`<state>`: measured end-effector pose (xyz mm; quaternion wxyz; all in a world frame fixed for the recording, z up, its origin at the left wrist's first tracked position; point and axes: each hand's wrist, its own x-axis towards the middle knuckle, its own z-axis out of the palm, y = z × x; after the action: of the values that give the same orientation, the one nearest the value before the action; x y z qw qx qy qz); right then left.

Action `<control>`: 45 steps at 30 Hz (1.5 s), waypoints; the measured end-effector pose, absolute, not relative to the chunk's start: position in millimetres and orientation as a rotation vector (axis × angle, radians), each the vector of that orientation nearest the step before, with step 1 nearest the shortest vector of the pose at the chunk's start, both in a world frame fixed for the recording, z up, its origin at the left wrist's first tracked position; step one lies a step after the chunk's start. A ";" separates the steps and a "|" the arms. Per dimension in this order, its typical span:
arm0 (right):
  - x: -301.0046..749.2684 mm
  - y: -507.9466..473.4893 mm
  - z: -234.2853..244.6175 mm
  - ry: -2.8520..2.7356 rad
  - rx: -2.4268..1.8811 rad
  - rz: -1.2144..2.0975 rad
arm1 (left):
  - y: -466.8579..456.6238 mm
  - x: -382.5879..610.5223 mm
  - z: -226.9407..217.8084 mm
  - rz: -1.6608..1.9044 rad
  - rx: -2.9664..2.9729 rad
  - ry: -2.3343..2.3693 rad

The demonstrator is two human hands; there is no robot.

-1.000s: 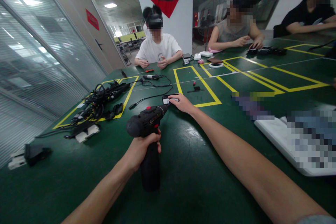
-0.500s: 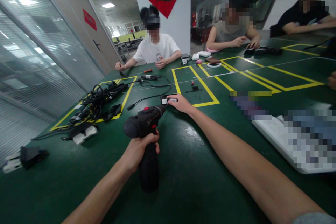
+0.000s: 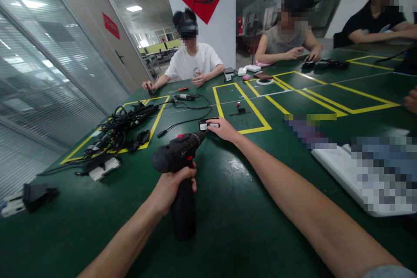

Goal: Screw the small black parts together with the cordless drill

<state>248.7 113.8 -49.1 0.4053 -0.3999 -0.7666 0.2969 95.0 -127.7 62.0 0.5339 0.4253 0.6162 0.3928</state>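
Observation:
My left hand [image 3: 177, 184] is wrapped round the grip of a black cordless drill [image 3: 174, 152] with red buttons. The drill's chuck points away from me, up to a small black box-like part with a white label [image 3: 204, 126]. My right hand [image 3: 223, 129] grips that part from its right side, fingers bent over the top. Whether the drill's tip touches the part cannot be made out; the fingers hide some of it.
A heap of black cables and adapters [image 3: 120, 128] lies at the left. Beyond my hands are a loose cable [image 3: 192, 115] and a small black piece [image 3: 241, 110]. At the right stands a white tray [image 3: 339, 173]. Several people sit around the green table [image 3: 254, 208].
The view shifts very slightly. Both hands, the drill and the small part keep nearly the same places relative to each other.

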 end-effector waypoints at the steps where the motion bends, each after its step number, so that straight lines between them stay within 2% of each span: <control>1: 248.8 113.6 -49.0 -1.933 -1.012 0.750 | -127.5 94.6 61.5 0.939 1.011 1.465; 45: 248.8 118.0 -52.3 -1.937 -0.992 0.757 | -128.4 92.9 57.8 0.967 1.027 1.432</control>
<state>248.8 118.0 -52.3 0.4063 -0.3935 -0.7681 0.3001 92.9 -128.4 57.8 0.5360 0.4315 0.6013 0.4060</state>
